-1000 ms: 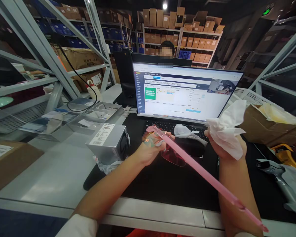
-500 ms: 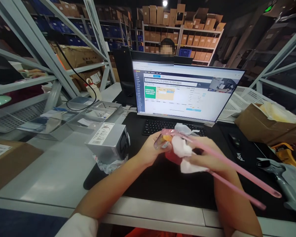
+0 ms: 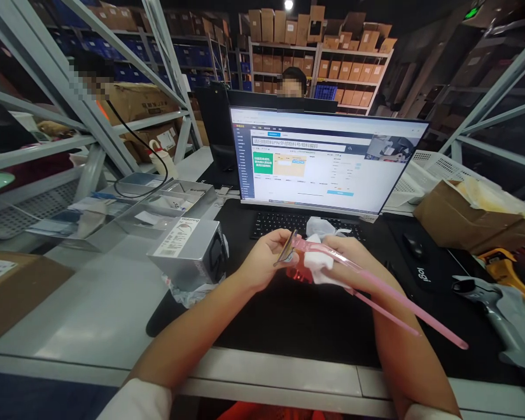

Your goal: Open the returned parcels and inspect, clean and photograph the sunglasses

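Over black desk mat (image 3: 289,321), pink translucent glasses (image 3: 328,259), long temples.

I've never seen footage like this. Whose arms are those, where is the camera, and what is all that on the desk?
The camera sits on a person's head and looks forward and down, so the two bare arms reaching in from below are that person's own. The left hand grips the front of a pair of pink glasses, whose long thin temples stretch off to the lower right. The right hand presses a white tissue against them. All this happens above a black desk mat. Behind it lie a keyboard and a lit monitor. To the left stands a silver box; to the right a torn cardboard box, a mouse and a grey handheld scanner. Another person sits behind the monitor, before shelves of cartons.
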`<action>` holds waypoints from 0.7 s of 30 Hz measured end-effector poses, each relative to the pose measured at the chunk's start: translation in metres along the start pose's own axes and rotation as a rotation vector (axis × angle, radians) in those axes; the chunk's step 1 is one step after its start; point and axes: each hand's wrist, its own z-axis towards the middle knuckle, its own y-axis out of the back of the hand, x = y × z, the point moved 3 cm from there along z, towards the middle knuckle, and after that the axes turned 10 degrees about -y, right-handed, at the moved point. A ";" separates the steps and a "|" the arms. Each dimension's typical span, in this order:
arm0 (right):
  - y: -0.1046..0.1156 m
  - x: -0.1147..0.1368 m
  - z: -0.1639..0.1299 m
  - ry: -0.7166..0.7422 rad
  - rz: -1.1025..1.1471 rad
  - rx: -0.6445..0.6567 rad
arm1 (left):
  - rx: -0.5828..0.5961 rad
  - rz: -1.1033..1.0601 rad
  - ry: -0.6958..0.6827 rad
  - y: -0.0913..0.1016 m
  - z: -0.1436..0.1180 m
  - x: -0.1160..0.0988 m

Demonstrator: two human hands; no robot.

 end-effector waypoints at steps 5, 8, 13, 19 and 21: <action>0.026 -0.032 0.006 -0.111 0.315 -0.310 | 0.042 -0.038 -0.134 0.010 0.002 0.000; 0.038 -0.043 0.001 -0.088 0.474 -0.418 | 0.095 -0.068 -0.195 0.012 0.001 -0.002; 0.037 -0.033 -0.008 -0.069 0.451 -0.316 | 0.081 -0.008 -0.202 0.010 0.001 -0.004; 0.006 0.002 -0.004 -0.067 0.111 0.074 | 0.079 0.032 -0.171 -0.005 -0.002 -0.011; -0.001 0.004 -0.003 -0.127 0.143 0.185 | 0.080 0.052 -0.171 -0.008 -0.003 -0.012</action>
